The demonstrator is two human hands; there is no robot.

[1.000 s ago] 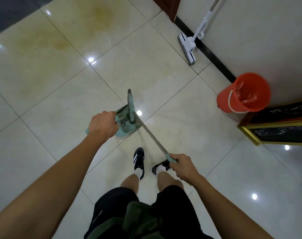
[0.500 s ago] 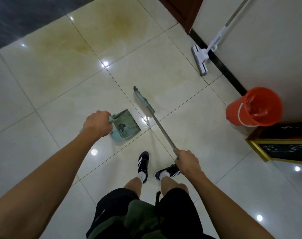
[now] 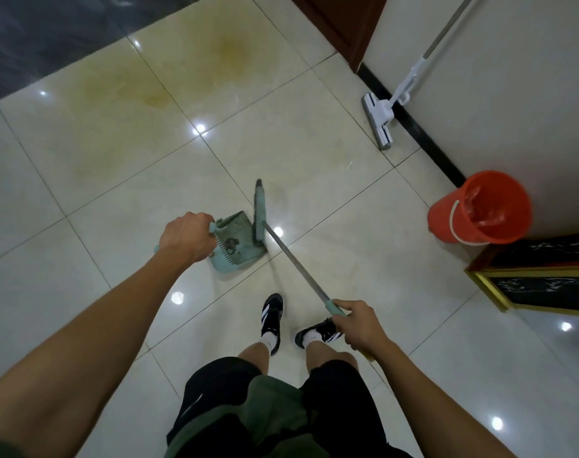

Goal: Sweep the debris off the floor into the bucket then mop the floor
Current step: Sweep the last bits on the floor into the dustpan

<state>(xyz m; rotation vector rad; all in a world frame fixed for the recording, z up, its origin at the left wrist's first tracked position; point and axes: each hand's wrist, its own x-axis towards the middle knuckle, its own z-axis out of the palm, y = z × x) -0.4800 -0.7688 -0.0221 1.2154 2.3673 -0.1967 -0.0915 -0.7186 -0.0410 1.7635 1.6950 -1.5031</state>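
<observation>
well, the round orange plastic bucket (image 3: 478,208) stands on the floor against the pale wall, its white wire handle hanging down one side; an orange plastic liner lies crumpled inside it, and whether any debris sits under those folds is hard to say from this angle. the pale teal plastic dustpan (image 3: 235,243) rests on the glossy cream floor tiles (image 3: 331,166) in front of the person's feet, its flat tray grimy, with a row of comb teeth along its back edge and a small dark lump of debris (image 3: 231,245) lying in it near the teeth. the left hand (image 3: 188,237) is curled tight round the dustpan's handle. the teal-headed broom with a thin metal shaft (image 3: 260,217) has its long narrow head set right at the dustpan's open lip, touching it; the right hand (image 3: 359,323) grips the teal sleeve at the shaft's upper end, fingers wrapped round it. a yellowish stain (image 3: 156,97) spreads over the far tiles, which shine with small round light reflections. the white flat-headed mop with a metal pole (image 3: 380,122) leans on the wall, its rectangular head on the floor beside the black skirting, well apart from the bucket. a black marbled block with a gold frame (image 3: 539,285) sits just beside the bucket.
</observation>
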